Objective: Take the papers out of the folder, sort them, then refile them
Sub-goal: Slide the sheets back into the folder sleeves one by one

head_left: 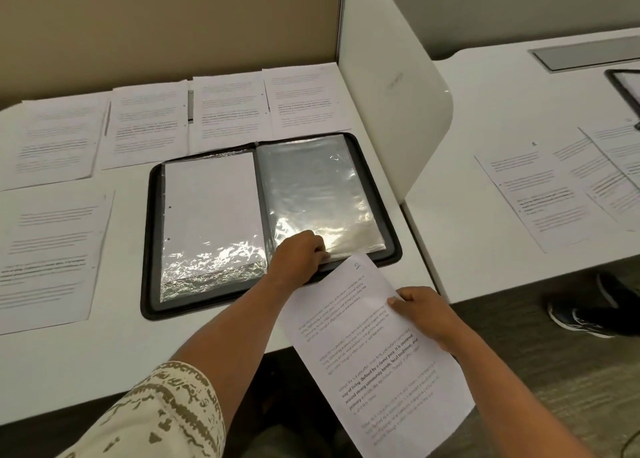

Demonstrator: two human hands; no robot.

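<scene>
A black folder (149,249) lies open on the white desk, with clear plastic sleeves on both sides. A blank white sheet (207,201) fills the left sleeve. The right sleeve (311,184) looks bare and shiny. My left hand (299,255) pinches the bottom edge of the right sleeve, near the folder's spine. A printed page (374,350) is held at its right edge by my right hand (424,314); its top corner touches the folder's lower right edge and the rest hangs past the desk front.
Several printed pages (228,107) lie in a row behind the folder, and one more page (48,260) to its left. A white divider panel (391,76) stands on the right. On the neighbouring desk are more pages (540,194); a person's shoe (578,315) shows below it.
</scene>
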